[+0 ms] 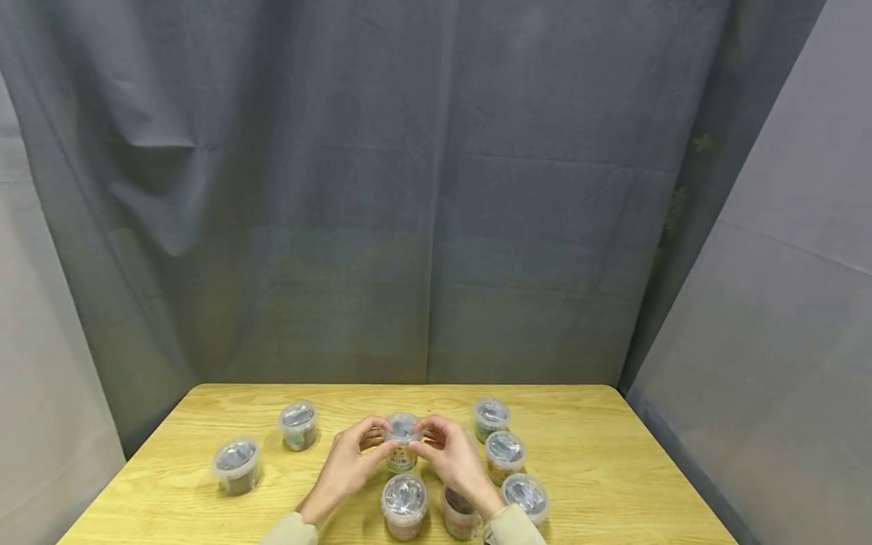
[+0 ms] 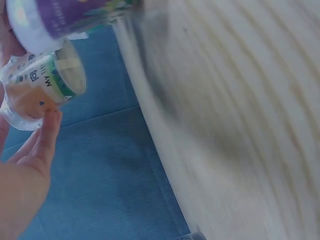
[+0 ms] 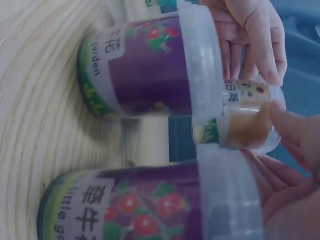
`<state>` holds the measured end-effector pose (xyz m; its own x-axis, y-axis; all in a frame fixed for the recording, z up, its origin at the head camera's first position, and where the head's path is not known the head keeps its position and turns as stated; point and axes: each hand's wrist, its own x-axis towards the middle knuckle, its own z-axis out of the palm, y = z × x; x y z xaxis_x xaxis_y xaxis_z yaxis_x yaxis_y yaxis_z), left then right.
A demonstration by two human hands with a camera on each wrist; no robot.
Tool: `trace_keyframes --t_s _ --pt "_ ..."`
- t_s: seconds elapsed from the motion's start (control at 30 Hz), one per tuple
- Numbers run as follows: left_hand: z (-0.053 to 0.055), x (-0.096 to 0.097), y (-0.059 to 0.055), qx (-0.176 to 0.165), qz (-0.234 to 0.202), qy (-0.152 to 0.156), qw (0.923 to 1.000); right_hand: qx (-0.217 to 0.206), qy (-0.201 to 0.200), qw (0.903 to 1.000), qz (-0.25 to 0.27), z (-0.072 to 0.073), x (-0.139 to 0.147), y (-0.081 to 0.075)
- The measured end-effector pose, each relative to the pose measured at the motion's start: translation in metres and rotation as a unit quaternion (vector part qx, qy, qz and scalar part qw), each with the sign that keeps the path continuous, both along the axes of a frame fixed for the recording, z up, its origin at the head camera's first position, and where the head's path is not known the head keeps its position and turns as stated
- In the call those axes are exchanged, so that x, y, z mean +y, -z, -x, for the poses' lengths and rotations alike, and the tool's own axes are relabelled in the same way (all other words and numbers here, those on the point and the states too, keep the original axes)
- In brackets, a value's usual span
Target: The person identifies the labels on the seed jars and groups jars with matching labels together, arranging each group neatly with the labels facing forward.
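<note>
Both hands hold a small clear-lidded plastic cup (image 1: 402,458) near the middle of the table. The left hand (image 1: 350,463) grips it by the lid's rim on the left side; the right hand (image 1: 455,460) grips the opposite side, thumbs in front. In the left wrist view the cup (image 2: 32,92) has a white and orange label with green at the base, and its base is raised off the tabletop. Directly in front of the hands stands another lidded cup (image 1: 405,506). Beneath the right wrist is a cup with dark brown contents (image 1: 460,518), partly hidden.
Two lidded cups, one farther back (image 1: 298,425) and one nearer (image 1: 237,466), stand at the left. At the right, a back cup (image 1: 492,418), a middle cup (image 1: 505,456) and a front cup (image 1: 525,498) form a row. A grey curtain (image 1: 429,227) hangs behind the wooden table (image 1: 613,469).
</note>
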<state>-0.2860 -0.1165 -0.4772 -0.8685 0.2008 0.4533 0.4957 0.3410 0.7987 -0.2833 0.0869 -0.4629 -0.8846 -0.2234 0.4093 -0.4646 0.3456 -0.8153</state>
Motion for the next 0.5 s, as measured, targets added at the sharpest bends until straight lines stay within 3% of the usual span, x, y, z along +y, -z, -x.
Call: trace_keyframes --t_s 0.17,0.5 --pt "0.006 0.002 0.010 0.024 0.016 0.001 0.9996 0.044 0.056 0.9941 -0.081 0.000 0.001 0.005" --pt "0.013 0.000 0.016 0.002 0.052 0.029 0.9982 0.052 0.105 0.9815 -0.152 -0.003 -0.002 0.006"
